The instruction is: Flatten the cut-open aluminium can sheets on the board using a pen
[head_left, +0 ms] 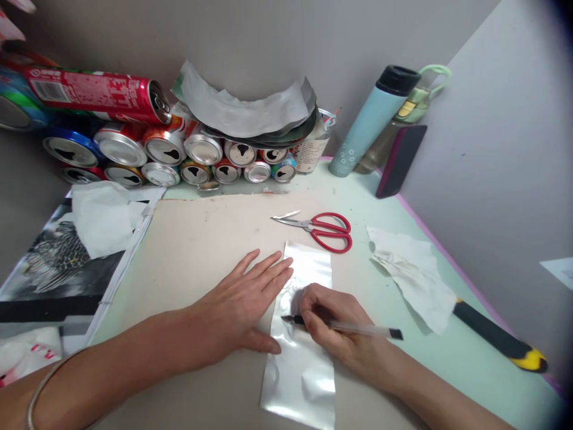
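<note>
Pressing flat with spread fingers, the left hand [244, 304] is pinning the metal sheet [302, 334] to the brown board [197, 239] on the tabletop [470, 358], while the right hand [333, 325] is gripping a pen [344, 326], its tip touching the sheet. Marking cleanly seems to call for steady downward pressure near the tip, since the sheet is buckling. Behind, drink cans [179, 155] are lying stacked, opened, apparently empty; a capped blue flask [371, 119] is hiding its contents.

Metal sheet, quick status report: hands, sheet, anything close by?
Left hand flat, pinning sheet. Right hand gripping pen, tip on sheet. Scissors just beyond sheet, tissue to its right, neither touching it.
</note>
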`<state>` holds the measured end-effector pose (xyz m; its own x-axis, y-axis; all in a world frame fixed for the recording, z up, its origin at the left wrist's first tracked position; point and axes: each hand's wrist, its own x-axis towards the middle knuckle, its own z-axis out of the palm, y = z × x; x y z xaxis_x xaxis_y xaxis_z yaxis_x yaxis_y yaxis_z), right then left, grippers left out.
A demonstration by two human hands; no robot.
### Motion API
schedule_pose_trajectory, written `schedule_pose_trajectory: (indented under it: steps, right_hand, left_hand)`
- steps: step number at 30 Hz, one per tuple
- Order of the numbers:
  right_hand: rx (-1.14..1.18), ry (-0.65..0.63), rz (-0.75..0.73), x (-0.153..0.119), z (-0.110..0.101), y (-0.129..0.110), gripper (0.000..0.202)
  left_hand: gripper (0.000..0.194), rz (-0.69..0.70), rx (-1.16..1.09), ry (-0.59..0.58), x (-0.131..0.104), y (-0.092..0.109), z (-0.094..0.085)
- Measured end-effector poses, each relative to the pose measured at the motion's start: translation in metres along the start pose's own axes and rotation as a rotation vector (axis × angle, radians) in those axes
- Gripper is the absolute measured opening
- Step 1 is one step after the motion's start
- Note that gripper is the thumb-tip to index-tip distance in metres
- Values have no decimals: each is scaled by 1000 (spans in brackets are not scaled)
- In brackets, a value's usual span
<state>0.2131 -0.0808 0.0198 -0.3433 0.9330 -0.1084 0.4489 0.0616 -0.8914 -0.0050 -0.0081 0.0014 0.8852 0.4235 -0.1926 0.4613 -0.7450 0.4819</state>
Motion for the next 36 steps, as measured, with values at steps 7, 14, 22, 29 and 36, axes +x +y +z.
schedule_pose_trajectory:
  steps: [7,14,22,29,36]
  right_hand:
    - [-7,-20,11,1,-1,-1,21]
    - [-7,-34,15,-1,-3,-1,21]
    - [-8,-46,21,-1,-4,1,20]
    - [2,-43,25,-1,-3,-1,19]
    - [20,-54,53,1,-3,-1,19]
  left_hand:
    - [108,16,-15,29,-2,-2,2]
    - [107,-24,6,-23,0,2,-3]
    - [110,34,-1,72,-2,-6,9]
    - [108,-4,10,9,-2,0,0]
    - [107,-1,12,1,-1,0,0]
